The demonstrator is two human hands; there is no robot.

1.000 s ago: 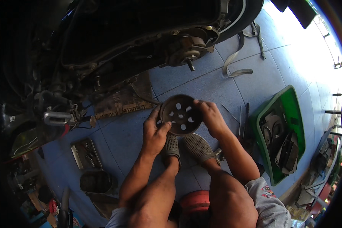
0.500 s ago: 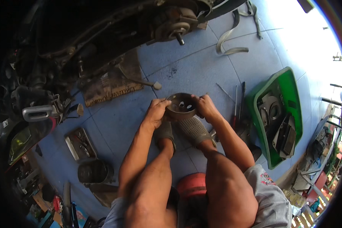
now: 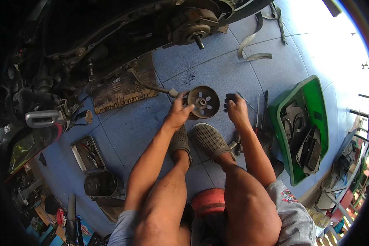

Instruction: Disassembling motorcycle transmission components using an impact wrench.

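My left hand (image 3: pixel 179 114) grips a clutch bell (image 3: pixel 198 107), a round dark metal drum with several oval holes around its central hub. The bell's face is tilted up toward me, above my feet. Just right of the bell, apart from it, is my right hand (image 3: pixel 237 111). Its fingers are loosely bent, slightly apart, and dark at the tips, with nothing seen in them. Beyond my hands, a bare shaft (image 3: pixel 199 42) sticks out of the round hub assembly (image 3: pixel 194 26) on the raised motor scooter.
A green bin (image 3: pixel 291 164) of metal parts stands at right. Screwdrivers (image 3: pixel 257 119) lie beside it. A belt-like strip (image 3: pixel 258 56) lies far off. At left are a metal tray (image 3: pixel 83 164) of small tools, a dark container (image 3: pixel 100 184) and cardboard (image 3: pixel 123 92) under the scooter.
My right hand has let go of the clutch bell and moved right. My left hand keeps hold of the bell, which has turned its holed face more toward me.
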